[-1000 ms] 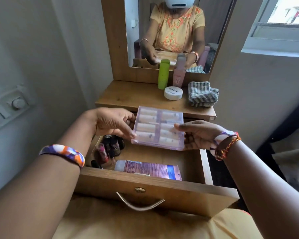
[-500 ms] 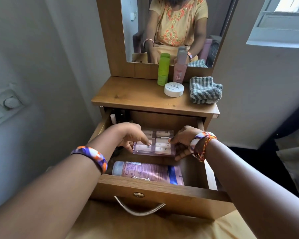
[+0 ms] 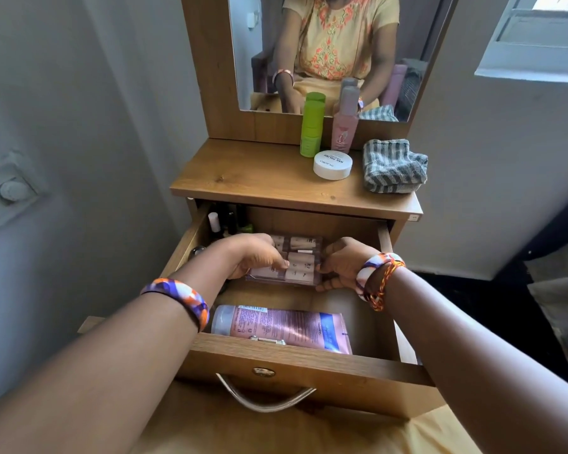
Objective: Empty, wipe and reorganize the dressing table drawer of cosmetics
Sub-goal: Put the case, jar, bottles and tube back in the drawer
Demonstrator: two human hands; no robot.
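The wooden drawer [image 3: 295, 371] is pulled out toward me. Inside it, near the back, a clear compartmented box [image 3: 297, 262] of small pale items lies flat. My left hand [image 3: 253, 257] grips its left edge and my right hand [image 3: 343, 263] grips its right edge. A pink tube [image 3: 282, 326] lies on its side along the drawer's front. Several small nail polish bottles [image 3: 225, 221] stand in the back left corner, partly hidden by my left arm.
On the tabletop [image 3: 243, 173] stand a green bottle [image 3: 311, 126], a pink bottle [image 3: 345, 121], a white round tub [image 3: 332, 164] and a folded striped cloth [image 3: 394, 167]. A mirror [image 3: 328, 50] rises behind. A wall switch plate [image 3: 4, 194] is at left.
Both hands carried the clear box from above the drawer down into it, then set it flat toward the back. The camera tilted downward.
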